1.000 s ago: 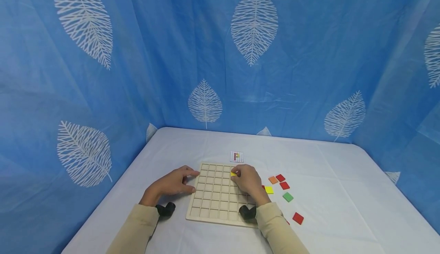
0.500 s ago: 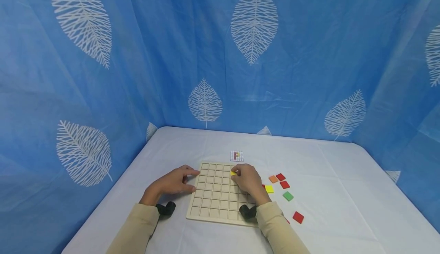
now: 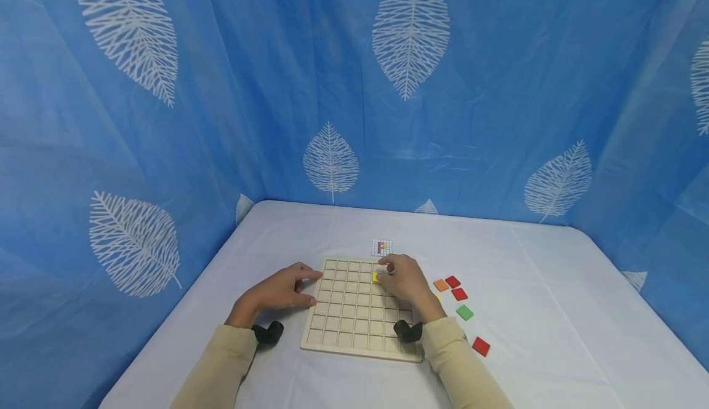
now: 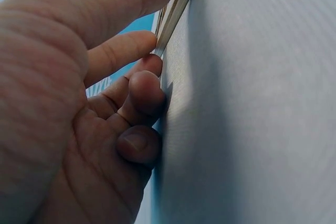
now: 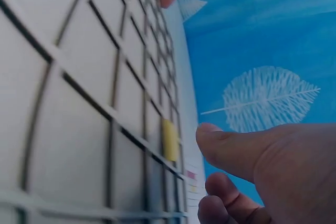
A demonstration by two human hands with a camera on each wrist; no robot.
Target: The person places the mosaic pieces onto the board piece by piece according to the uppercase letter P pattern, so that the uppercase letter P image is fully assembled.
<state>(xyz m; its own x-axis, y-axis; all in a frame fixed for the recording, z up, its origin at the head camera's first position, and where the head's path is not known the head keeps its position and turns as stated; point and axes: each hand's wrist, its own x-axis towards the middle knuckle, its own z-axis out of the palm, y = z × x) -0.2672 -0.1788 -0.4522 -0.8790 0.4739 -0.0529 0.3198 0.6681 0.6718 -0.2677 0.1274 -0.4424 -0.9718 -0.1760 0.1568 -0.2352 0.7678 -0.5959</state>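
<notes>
Left hand (image 3: 279, 289): thumb and forefinger spread, tips at the left edge of the wooden board (image 3: 349, 324), about its 9 and 10 o'clock; other fingers loosely bent. Right hand (image 3: 403, 281): at the board's 2 o'clock, thumb and fingers loosely bent, parted from the yellow tile (image 3: 375, 277) just beside them. Board: gridded into square cells; the yellow tile sits in a cell at about 1 o'clock, near the far edge. Small patterned card (image 3: 381, 248) beyond that edge, between 12 and 1 o'clock. Loose on the table (image 3: 543, 310), towards 2 to 4 o'clock: second yellow tile (image 3: 438, 297), mostly hidden; orange tile (image 3: 440, 285); two red tiles (image 3: 453, 281); green tile (image 3: 464, 312); third red tile (image 3: 481, 346). Against half a second ago: right fingers, then on the yellow tile, now clear of it; left hand unchanged.
</notes>
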